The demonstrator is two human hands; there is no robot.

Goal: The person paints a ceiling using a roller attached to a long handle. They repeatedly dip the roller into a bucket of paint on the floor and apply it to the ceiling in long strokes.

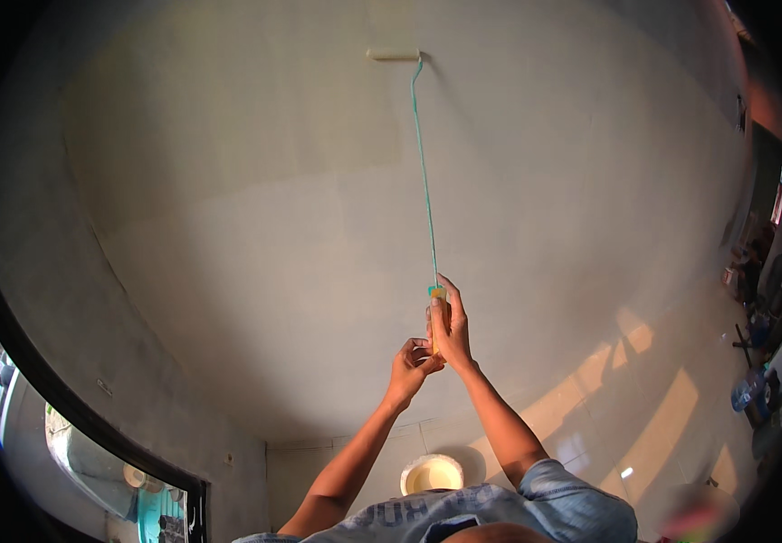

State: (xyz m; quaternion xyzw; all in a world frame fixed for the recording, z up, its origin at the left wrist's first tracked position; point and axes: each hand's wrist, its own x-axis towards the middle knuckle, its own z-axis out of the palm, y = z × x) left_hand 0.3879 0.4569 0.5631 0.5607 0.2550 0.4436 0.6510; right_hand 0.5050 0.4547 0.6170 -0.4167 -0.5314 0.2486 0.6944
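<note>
A paint roller (426,181) with a long, thin green rod stands upright in front of me, its pale roller sleeve (393,54) against the upper wall. My right hand (450,326) wraps around the upper part of its yellow handle, one finger stretched up along the rod's base. Lower down, my left hand (411,366) grips the bottom end of the same handle. The wall (273,299) bears a darker painted patch at upper left, with the roller at its right border.
On the tiled floor (373,445) below stands a round white basin (432,472) holding cream-coloured paint. At lower left is an opening with a dark frame (194,507). Assorted household items, among them a blue container (747,391), crowd the right side. Sunlight patches fall across the lower right.
</note>
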